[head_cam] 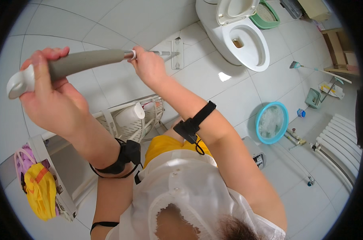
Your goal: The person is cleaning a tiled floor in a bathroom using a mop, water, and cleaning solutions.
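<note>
A flat mop runs from the upper left toward the tiled floor. Its thick grey grip (88, 63) ends in a white hanging cap (19, 83). My left hand (57, 93) is wrapped around the grip close to that cap. Farther down, my right hand (150, 66) is closed around the metal pole, just past a white collar. Beyond it the thin pole slants away to the rectangular mop head (177, 61), which lies on the floor near the wall, left of the toilet (244, 45). Both forearms wear black straps with small devices.
A white rack (109, 120) with a basket stands beneath my left arm, yellow and purple cloths (40, 192) at its end. Rightward are a blue basin (271, 103) of sudsy water, a radiator (339, 147), a broom (319, 70), a dustpan (313, 98) and a green litter tray (264, 25).
</note>
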`<state>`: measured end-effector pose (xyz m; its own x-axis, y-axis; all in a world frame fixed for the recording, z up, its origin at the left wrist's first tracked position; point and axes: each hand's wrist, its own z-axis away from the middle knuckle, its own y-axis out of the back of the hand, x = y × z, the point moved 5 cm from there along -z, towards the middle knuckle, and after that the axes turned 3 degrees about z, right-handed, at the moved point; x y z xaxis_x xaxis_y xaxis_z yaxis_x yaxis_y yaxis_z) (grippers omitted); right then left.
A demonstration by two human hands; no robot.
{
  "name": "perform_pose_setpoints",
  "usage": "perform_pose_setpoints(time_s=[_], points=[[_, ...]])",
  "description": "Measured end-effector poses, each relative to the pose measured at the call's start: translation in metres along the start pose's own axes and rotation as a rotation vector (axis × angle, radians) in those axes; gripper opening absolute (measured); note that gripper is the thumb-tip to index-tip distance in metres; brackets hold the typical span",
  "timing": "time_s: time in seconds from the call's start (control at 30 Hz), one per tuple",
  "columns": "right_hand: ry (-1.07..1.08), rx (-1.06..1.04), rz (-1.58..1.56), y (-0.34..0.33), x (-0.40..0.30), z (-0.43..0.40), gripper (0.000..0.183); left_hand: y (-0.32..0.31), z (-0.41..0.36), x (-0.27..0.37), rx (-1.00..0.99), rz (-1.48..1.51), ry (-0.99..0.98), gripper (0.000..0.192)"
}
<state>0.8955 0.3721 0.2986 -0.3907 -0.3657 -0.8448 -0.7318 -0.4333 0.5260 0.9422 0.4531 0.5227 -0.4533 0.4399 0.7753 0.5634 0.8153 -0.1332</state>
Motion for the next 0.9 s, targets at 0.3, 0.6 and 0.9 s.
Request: perform_pose_setpoints(time_s=[0.3, 0.6, 0.9], points=[[-0.001, -0.115, 0.071, -0.021, -0.009, 0.013, 0.021, -0.003, -0.010, 0.009, -0.534, 0.263, 0.199, 0.023], [-0.124, -0.212, -0.124, -0.033, 0.023, 0.016, 0.018, -0.042, 0.038, 0.000, -1.034, 0.416, 0.129, 0.023], [-0.087, -0.068, 0.090, -0.004, 0.031, 0.027, 0.016, -0.065, 0.048, 0.005, -1.176, 0.588, 0.143, 0.021]])
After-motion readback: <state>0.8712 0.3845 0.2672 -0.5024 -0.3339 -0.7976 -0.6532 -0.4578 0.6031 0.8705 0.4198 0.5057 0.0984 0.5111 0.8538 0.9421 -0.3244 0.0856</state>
